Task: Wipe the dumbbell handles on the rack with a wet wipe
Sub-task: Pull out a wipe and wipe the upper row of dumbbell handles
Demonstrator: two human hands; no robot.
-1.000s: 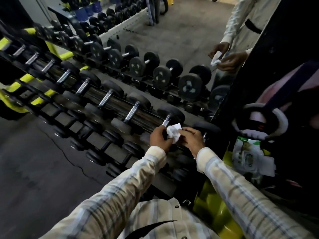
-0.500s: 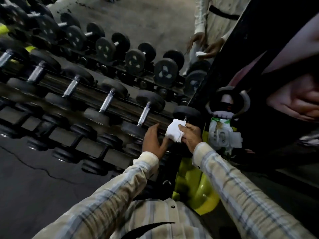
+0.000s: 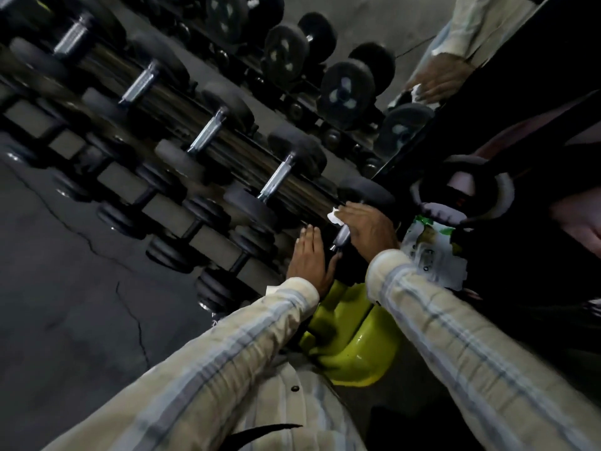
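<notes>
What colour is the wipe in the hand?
White. The wipe peeks out under the right hand in the head view.

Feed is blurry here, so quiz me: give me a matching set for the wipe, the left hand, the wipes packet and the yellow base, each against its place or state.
1. wet wipe
2. left hand
3. wipes packet
4. yellow base

A. flat, fingers straight, holding nothing
B. on the floor between the two sleeves
C. under the right hand on the nearest handle
D. right of the right wrist

Pairs: 1-C, 2-A, 3-D, 4-B
</notes>
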